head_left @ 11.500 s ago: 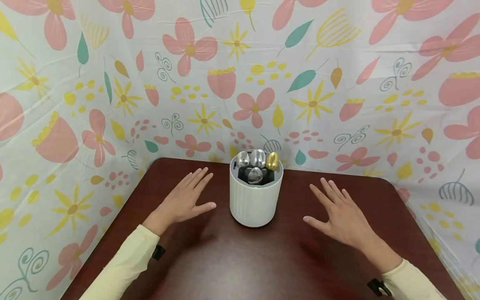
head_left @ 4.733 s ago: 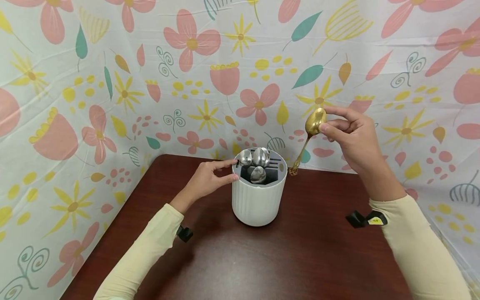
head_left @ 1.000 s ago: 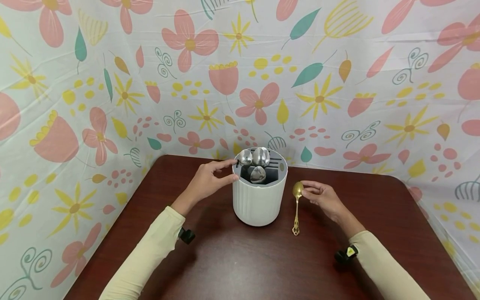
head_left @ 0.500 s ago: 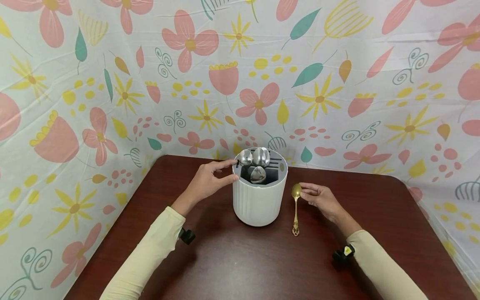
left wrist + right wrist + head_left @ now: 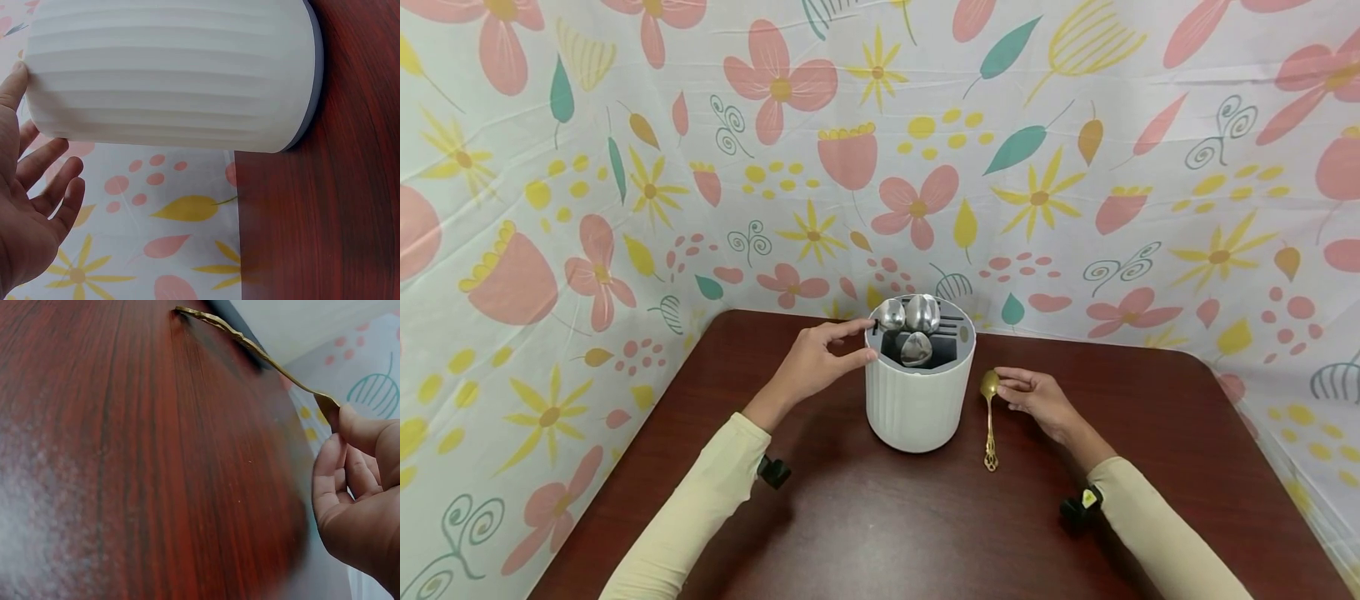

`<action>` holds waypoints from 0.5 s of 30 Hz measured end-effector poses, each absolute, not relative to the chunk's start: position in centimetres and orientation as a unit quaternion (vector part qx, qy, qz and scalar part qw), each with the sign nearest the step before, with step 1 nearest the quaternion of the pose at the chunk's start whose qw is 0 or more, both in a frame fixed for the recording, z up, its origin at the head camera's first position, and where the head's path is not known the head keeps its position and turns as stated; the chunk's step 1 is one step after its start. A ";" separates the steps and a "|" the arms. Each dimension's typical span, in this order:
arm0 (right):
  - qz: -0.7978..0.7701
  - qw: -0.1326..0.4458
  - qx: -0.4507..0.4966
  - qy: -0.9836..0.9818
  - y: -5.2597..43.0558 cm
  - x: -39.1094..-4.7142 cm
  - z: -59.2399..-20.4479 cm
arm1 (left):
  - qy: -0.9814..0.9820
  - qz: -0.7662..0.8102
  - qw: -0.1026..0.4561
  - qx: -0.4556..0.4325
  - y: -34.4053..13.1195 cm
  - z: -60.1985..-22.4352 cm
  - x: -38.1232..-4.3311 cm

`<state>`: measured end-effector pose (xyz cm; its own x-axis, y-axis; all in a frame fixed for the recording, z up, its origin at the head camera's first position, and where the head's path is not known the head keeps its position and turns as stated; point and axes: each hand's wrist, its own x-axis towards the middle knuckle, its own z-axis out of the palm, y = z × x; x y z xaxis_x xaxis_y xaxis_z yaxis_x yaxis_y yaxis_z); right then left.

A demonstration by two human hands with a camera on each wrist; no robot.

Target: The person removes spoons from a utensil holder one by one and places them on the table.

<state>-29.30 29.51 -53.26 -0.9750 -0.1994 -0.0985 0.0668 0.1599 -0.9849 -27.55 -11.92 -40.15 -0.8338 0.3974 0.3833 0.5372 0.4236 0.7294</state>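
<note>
A white ribbed cutlery holder (image 5: pixel 916 412) stands upright on the dark wooden table, with a grey slotted top. Several silver spoons (image 5: pixel 922 315) stand in it, bowls up, handles hidden inside. At its left rim my left hand (image 5: pixel 811 362) rests its thumb and index fingertips; in the left wrist view the other fingers (image 5: pixel 59 187) are off the holder, loosely bent. To the holder's right, my right hand (image 5: pixel 1041 402) pinches a gold spoon (image 5: pixel 990 417) by the edge of its bowl. The spoon's ornate handle (image 5: pixel 215 320) points toward me, its end at the tabletop.
The brown table (image 5: pixel 880 533) has rounded far corners. A white curtain (image 5: pixel 917 125) printed with flowers and leaves hangs behind it and along both sides. Black wrist cameras (image 5: pixel 773 472) sit under both sleeves.
The gold spoon has come out of the holder in my right hand, was raised, then lowered to the table. Lately it slides slightly left. My left hand has moved to the holder's rim.
</note>
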 end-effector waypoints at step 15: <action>-0.610 0.099 -0.040 0.785 29.1 -29.4 -53.5 | -0.845 -0.451 0.075 -0.276 -11.9 -40.1 -27.5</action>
<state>-29.37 29.15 -53.45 -0.9771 -0.1843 -0.1064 0.0577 0.2516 -0.9661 -27.48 -11.91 -40.11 -0.8369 0.3982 0.3755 0.5336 0.4408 0.7218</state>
